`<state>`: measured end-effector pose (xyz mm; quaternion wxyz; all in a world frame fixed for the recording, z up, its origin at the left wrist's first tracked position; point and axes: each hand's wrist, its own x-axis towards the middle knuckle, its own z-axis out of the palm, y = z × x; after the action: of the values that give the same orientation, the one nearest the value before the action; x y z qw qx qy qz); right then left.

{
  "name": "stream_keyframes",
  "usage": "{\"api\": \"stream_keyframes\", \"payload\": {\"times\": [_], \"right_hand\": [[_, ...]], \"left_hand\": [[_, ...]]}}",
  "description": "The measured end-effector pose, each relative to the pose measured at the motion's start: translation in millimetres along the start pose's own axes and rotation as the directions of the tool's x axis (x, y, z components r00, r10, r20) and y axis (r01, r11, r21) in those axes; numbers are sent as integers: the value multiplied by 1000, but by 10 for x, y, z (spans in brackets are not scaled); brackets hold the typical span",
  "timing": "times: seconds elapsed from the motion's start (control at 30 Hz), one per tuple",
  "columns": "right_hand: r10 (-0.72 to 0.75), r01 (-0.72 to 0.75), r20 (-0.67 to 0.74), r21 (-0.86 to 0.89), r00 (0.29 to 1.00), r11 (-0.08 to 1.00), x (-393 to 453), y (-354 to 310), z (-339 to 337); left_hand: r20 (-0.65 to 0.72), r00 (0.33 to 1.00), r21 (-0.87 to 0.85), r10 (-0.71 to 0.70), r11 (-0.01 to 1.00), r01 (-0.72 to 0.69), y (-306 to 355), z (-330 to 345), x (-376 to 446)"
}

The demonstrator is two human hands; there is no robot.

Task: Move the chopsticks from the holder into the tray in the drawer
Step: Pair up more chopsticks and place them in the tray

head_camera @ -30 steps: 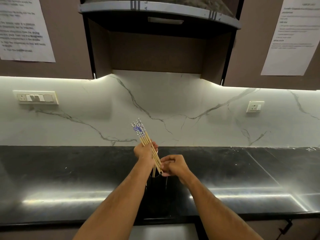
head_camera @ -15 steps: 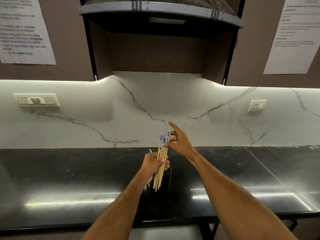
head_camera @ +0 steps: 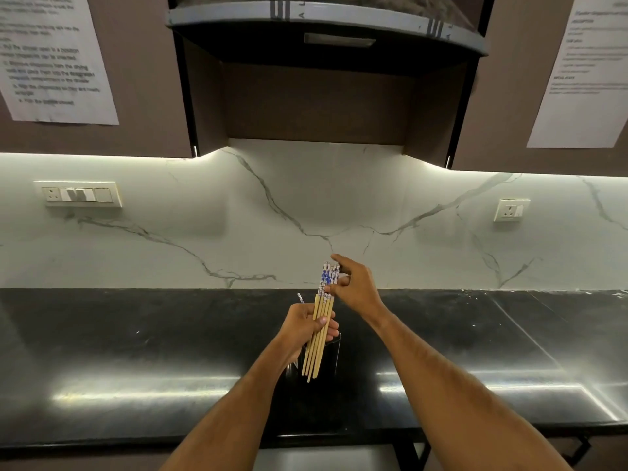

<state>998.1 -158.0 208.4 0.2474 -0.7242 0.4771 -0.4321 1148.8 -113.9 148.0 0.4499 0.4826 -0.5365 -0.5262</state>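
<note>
My left hand (head_camera: 302,329) grips the middle of a bundle of several wooden chopsticks (head_camera: 319,348) with blue-and-white patterned tops. The bundle stands nearly upright, its lower ends hanging in front of the dark holder (head_camera: 335,351) on the black counter. My right hand (head_camera: 356,288) is at the patterned tops, thumb in front and curled fingers behind, index finger pointing up. One more patterned tip (head_camera: 299,297) sticks up behind my left hand. The drawer and its tray are not in view.
The black counter (head_camera: 136,351) runs the full width, with a white marble backsplash (head_camera: 204,215) behind it. A chimney hood (head_camera: 326,32) hangs overhead. Socket plates sit on the wall at left (head_camera: 80,194) and right (head_camera: 511,209). Paper sheets are taped to the upper cabinets.
The bundle swung from leaning left to nearly upright and came lower. My right hand went from the lower ends up to the patterned tops. My left hand kept its grip.
</note>
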Motion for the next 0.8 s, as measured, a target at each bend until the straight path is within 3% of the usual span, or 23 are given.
{"api": "stream_keyframes", "payload": {"times": [0.8], "right_hand": [[-10,12,-82,21,997,1000,-12,6,-19]], "left_hand": [[89,996,-12,0,1000,1,10,-26,-50]]}}
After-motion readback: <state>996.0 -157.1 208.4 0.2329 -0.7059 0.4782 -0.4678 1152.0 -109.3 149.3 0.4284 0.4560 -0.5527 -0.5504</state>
